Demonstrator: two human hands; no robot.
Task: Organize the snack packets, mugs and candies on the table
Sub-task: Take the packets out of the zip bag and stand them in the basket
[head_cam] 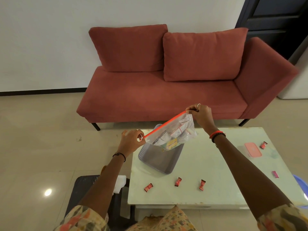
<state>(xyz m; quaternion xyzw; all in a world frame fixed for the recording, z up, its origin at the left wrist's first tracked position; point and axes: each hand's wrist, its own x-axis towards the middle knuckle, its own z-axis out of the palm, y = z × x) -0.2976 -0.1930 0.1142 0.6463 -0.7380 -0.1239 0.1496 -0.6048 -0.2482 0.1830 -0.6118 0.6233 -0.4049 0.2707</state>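
A clear zip bag [173, 132] with a red slider strip hangs over a grey plastic basket [159, 161] on the pale table [216, 164]; several snack packets show inside it. My left hand [131, 141] pinches the white slider tab at the strip's lower left end. My right hand [200, 115] grips the strip's upper right corner, so the bag hangs tilted. Red-wrapped candies lie loose on the table: three along the near side [148, 187] [178, 182] [202, 185] and two at the right [263, 145] [275, 174]. No mugs are visible.
A pink-lidded box [253, 149] sits at the table's right. A blue round object [301, 185] shows at the right edge. A red sofa [166, 90] stands behind the table. A black stool [93, 192] with a white cloth is at the lower left.
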